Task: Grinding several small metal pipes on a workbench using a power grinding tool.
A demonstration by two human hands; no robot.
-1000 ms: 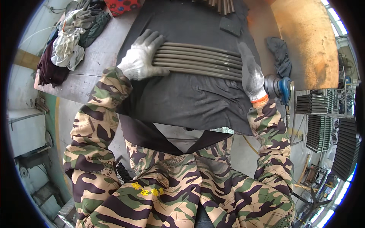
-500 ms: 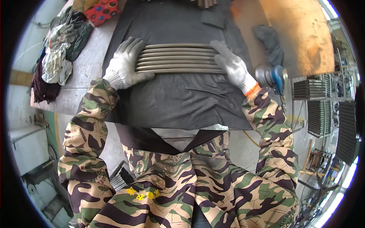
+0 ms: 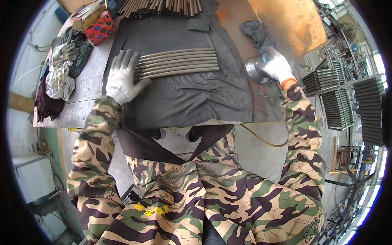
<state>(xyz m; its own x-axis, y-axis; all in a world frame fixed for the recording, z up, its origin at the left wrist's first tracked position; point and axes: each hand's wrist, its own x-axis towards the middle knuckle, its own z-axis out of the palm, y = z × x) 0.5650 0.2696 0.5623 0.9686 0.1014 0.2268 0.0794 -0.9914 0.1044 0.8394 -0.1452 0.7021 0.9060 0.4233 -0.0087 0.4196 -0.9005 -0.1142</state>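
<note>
A row of metal rods (image 3: 177,63) lies side by side on a dark mat (image 3: 183,96) spread over the bench (image 3: 87,92), running from nine o'clock to three o'clock across the upper middle of the view. The left hand (image 3: 122,79), in a white work glove, rests flat on the nine-o'clock end of the rods, its fingers (image 3: 126,61) spread open and pointing toward twelve o'clock, pressing down rather than gripping. Well apart at about two o'clock, the right hand (image 3: 275,65), also gloved with an orange cuff, is closed around an angle grinder (image 3: 255,70), whose round grey disc faces the three-o'clock end of the rods without touching them. A larger bundle of tubes (image 3: 163,6) lies at twelve o'clock along the far edge of the mat, with a small dark pad (image 3: 199,23) just beside it. A heap of rags (image 3: 61,77) sits at ten o'clock on the bare bench, a red dotted cloth (image 3: 98,32) above it. A rusty orange sheet (image 3: 286,22) stands at one o'clock, and stacked grilles (image 3: 339,98) are at three o'clock.
</note>
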